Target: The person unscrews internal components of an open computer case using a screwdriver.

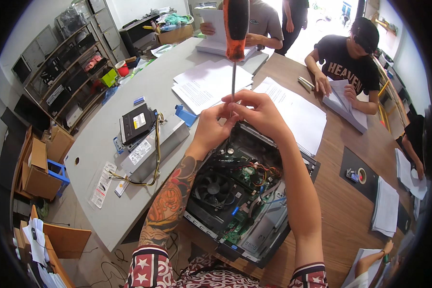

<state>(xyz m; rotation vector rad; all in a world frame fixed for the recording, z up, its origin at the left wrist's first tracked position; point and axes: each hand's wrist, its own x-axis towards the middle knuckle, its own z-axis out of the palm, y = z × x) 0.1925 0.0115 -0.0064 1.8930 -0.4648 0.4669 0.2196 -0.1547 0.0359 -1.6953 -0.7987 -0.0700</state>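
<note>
An upright screwdriver (236, 36) with an orange and black handle stands in front of me, its thin metal shaft running down between my fingers. My left hand (211, 124) is closed in a pinch at the lower shaft. From the other side, my right hand (260, 113) has its thumb and fingers closed around the same shaft. Fingers hide the tip, and whether a screw is there cannot be seen. Directly below lies an opened desktop computer case (269, 235). Inside it show a black cooling fan (212, 189), a green circuit board (235, 230) and coloured wires (269, 173).
Left on the grey table (101, 168) are a metal power supply (149, 151) with cables and a black optical drive (138, 126). Paper stacks (211, 84) lie beyond the case. Across the brown table (331, 192), a person (345, 67) handles paper; others are nearby.
</note>
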